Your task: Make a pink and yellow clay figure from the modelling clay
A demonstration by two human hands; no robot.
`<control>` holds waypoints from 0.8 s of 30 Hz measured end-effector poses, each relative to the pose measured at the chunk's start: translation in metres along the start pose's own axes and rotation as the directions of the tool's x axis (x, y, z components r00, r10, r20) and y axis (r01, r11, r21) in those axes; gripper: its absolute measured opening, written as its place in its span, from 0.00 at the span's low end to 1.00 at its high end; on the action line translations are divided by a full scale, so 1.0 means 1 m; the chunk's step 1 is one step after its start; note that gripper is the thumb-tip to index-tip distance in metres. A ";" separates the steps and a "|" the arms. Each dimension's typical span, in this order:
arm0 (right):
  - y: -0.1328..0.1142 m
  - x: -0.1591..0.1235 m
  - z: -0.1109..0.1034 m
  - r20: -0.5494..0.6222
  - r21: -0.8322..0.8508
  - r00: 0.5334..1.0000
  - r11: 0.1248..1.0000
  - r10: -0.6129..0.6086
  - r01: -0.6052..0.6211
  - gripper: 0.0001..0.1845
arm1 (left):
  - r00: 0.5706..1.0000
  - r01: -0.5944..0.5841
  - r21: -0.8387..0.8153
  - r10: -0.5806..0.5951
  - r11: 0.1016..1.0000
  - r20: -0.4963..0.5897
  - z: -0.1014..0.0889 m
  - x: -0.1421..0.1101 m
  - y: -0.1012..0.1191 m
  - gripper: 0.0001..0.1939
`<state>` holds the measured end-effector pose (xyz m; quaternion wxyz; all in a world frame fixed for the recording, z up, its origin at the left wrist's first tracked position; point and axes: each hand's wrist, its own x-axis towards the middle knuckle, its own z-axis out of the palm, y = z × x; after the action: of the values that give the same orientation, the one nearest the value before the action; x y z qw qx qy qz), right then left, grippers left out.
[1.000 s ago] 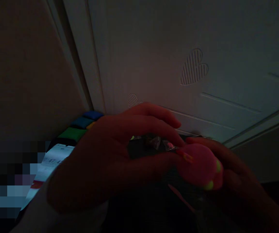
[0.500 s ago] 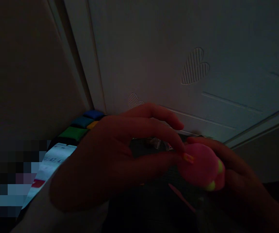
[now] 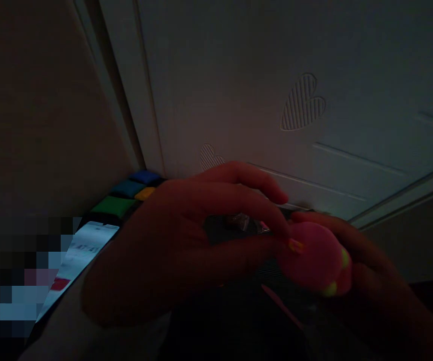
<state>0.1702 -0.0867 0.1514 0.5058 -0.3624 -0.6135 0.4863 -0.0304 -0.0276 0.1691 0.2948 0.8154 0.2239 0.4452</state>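
A rounded pink clay figure (image 3: 310, 258) with yellow-green patches on its lower right side rests in my right hand (image 3: 378, 286), whose fingers curl round it from behind and the right. My left hand (image 3: 186, 240) reaches in from the left with thumb and index finger pinched together. Their tips meet at a small yellow-orange clay piece (image 3: 296, 246), which touches the figure's left face. The other left fingers arch above, off the clay. Below the hands, a thin pink modelling tool (image 3: 282, 306) lies on the dark surface. The light is very dim.
Blue, teal, yellow and green packs (image 3: 114, 206) are lined up at the left by the wall. A lit phone-like screen (image 3: 84, 250) lies nearer me. Small clear wrappers (image 3: 241, 220) sit behind my hands. A pale panel (image 3: 239, 90) with embossed hearts stands behind.
Both hands and the pink figure have shifted very slightly to the right. The left fingertips stay at the small yellow-orange piece.
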 end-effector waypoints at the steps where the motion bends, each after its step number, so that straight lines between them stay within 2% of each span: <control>1: -0.001 0.000 0.001 -0.010 0.002 1.000 1.000 0.004 -0.004 0.19 | 1.000 0.006 -0.003 -0.006 1.000 0.006 0.000 0.000 0.000 0.04; 5: -0.003 0.000 0.004 -0.061 0.013 0.997 0.999 0.047 -0.046 0.19 | 1.000 -0.003 -0.001 0.003 1.000 -0.013 0.000 -0.001 0.000 0.04; 12: 0.001 -0.001 0.001 0.022 0.042 1.000 0.999 -0.010 0.009 0.19 | 1.000 0.001 -0.054 -0.001 0.999 -0.008 0.000 -0.003 -0.002 0.13; 17: -0.003 -0.003 0.003 -0.044 0.055 0.999 0.998 0.023 -0.021 0.18 | 1.000 -0.013 -0.072 0.012 0.997 -0.009 0.002 -0.002 -0.002 0.10; 22: -0.003 -0.002 0.001 0.047 0.053 0.999 0.999 -0.007 0.005 0.18 | 1.000 0.009 -0.062 -0.008 0.998 0.012 0.002 -0.001 -0.001 0.09; 24: -0.001 -0.002 0.001 0.047 0.069 0.999 0.998 -0.014 0.010 0.18 | 1.000 0.004 -0.060 -0.003 0.998 0.024 0.002 0.000 0.000 0.09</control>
<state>0.1698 -0.0887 0.1523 0.5060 -0.3295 -0.6105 0.5125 -0.0288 -0.0280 0.1678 0.3224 0.8112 0.2083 0.4412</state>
